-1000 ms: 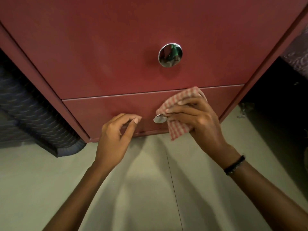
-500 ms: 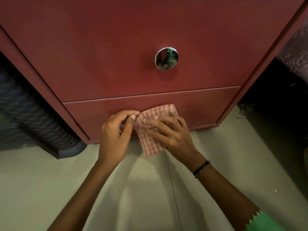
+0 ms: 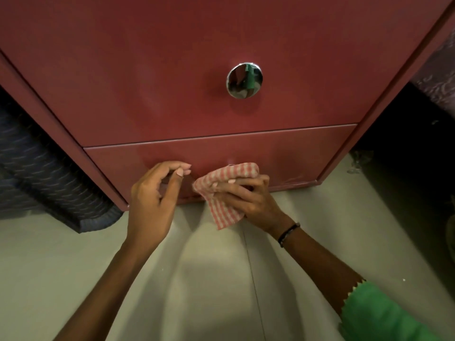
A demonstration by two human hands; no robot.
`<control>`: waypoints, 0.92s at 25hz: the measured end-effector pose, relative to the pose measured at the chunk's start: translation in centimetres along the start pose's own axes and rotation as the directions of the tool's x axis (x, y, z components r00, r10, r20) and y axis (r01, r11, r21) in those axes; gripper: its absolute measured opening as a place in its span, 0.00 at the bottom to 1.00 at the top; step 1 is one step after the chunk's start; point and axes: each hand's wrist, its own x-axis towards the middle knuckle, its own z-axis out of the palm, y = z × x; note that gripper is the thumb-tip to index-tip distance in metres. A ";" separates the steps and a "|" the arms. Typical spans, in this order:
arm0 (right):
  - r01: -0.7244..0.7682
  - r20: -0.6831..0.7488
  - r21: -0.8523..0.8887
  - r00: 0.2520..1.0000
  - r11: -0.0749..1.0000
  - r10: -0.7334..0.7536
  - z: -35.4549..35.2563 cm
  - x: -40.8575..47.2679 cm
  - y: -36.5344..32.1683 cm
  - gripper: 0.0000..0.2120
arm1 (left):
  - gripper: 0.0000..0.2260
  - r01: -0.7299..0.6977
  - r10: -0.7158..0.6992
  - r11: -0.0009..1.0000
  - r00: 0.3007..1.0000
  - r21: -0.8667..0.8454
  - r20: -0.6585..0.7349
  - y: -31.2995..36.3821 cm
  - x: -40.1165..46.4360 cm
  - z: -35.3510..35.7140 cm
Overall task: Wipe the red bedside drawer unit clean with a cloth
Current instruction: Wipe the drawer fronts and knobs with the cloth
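Note:
The red bedside drawer unit (image 3: 172,82) fills the upper part of the head view, seen from above. Its upper drawer carries a round chrome knob (image 3: 244,80). The lower drawer front (image 3: 283,156) lies just above my hands. My right hand (image 3: 248,198) presses a bunched red-and-white checked cloth (image 3: 221,188) against the middle of the lower drawer, covering its knob. My left hand (image 3: 155,193) rests with curled fingertips on the lower drawer front just left of the cloth and holds nothing.
Pale floor tiles (image 3: 209,279) spread below the unit. A dark textured mattress or bed edge (image 3: 49,173) runs along the left side. To the right is a dark gap (image 3: 406,168) beside patterned fabric.
My right hand slid the cloth left from the right of the lower knob and now covers it. The left hand stayed on the drawer front. The view shifted back slightly.

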 end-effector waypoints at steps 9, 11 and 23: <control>-0.203 0.293 -0.130 0.927 0.971 0.233 -5.3 -5.7 4.1 0.15 | 0.08 0.055 -0.054 0.998 0.996 -0.015 0.067 -0.1 -1.0 0.8; -0.345 0.287 -0.156 0.881 0.926 0.377 -7.3 -8.0 5.6 0.12 | 0.08 0.071 -0.071 0.997 0.995 -0.005 0.074 -0.4 -1.1 0.6; -0.504 0.233 -0.100 0.826 0.858 0.512 -2.1 -3.4 -2.6 0.12 | 0.08 0.089 -0.089 0.996 0.993 0.000 0.072 -0.8 -1.2 1.1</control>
